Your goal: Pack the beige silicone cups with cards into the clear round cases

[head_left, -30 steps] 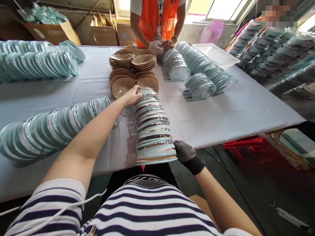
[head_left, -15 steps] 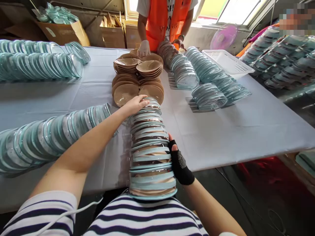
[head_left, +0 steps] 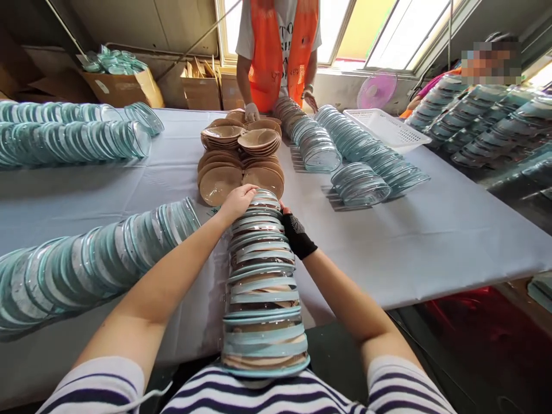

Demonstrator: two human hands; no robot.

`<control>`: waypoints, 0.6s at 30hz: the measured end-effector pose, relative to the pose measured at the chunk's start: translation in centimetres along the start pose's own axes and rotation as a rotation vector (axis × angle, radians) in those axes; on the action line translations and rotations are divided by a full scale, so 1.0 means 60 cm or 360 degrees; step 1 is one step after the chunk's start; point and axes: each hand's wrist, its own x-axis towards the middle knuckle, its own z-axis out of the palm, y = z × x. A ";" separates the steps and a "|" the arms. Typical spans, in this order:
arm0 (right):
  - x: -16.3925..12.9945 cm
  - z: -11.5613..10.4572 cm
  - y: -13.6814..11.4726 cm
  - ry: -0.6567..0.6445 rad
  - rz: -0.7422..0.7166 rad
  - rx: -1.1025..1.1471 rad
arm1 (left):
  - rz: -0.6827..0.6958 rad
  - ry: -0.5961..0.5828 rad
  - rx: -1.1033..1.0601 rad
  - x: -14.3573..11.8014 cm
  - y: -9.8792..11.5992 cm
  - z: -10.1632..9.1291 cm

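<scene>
1. Left hand rests on the far end of a long stack of glass lids.
2. Gloved right hand touches its side, grip apparently loose.
3. Stack lies on the worktop.

Both arms reach out in front, toward twelve o'clock, and come close together at the far end. The left hand is bare, palm down, with its fingers curled over. The right hand wears a dark glove with no fingertips and sits just at three o'clock of the left one, turned inward.
</scene>
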 end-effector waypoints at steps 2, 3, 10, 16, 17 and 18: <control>-0.013 -0.002 0.012 0.0183 -0.0067 0.0113 | -0.0004 0.0007 -0.0015 -0.001 -0.003 0.001; -0.016 -0.007 0.017 0.0267 -0.0086 0.0125 | -0.0008 0.0010 -0.0019 -0.003 -0.003 0.001; 0.010 -0.047 0.032 0.0431 -0.0096 -0.0107 | 0.0005 -0.0038 -0.0044 -0.018 0.009 0.004; 0.016 -0.070 0.031 0.0211 0.0083 0.0051 | 0.0001 0.0002 -0.0104 -0.026 0.007 0.005; 0.015 -0.072 0.028 0.0125 0.0101 0.0081 | 0.0000 0.0003 -0.0110 -0.026 0.006 0.005; 0.015 -0.074 0.023 0.0038 0.0112 0.0101 | 0.0001 -0.0001 -0.0113 -0.026 0.005 0.004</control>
